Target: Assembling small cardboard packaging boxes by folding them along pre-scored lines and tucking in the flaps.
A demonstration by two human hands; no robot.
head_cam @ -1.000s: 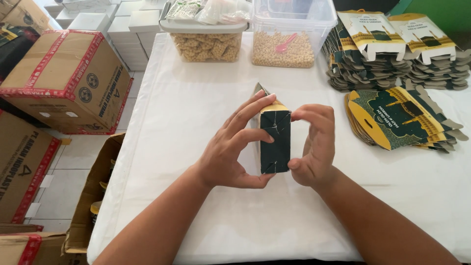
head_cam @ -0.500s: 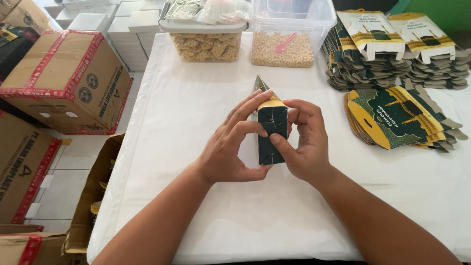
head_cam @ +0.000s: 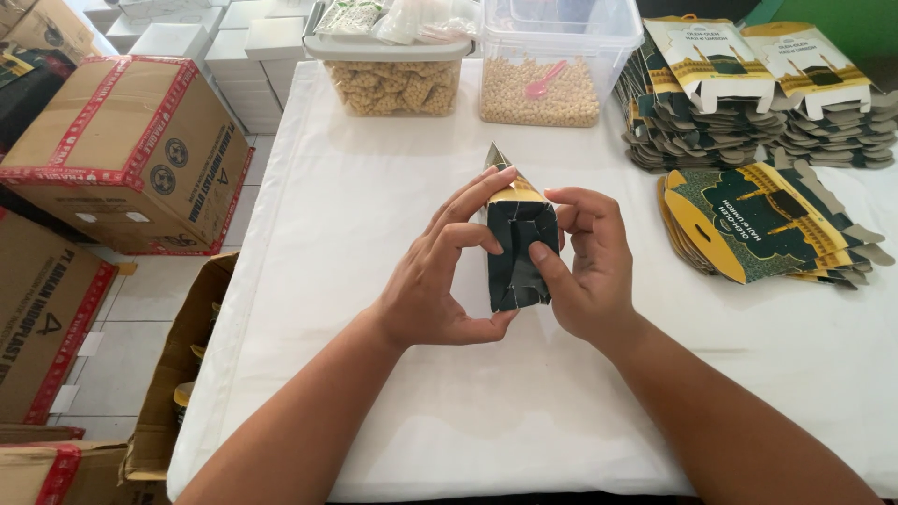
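Your left hand (head_cam: 432, 281) and right hand (head_cam: 585, 271) both pinch the small dark-green, gold-topped folded cardboard carton (head_cam: 517, 245), held just above the white counter (head_cam: 374, 206). Judged light, thin, easily creased: grip along folded edges, not panel faces.

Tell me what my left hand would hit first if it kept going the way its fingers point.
The left hand points up the table and slightly right, across the small dark green carton it grips. Past that, probably the clear tub of pale round bits, though depth is unclear.
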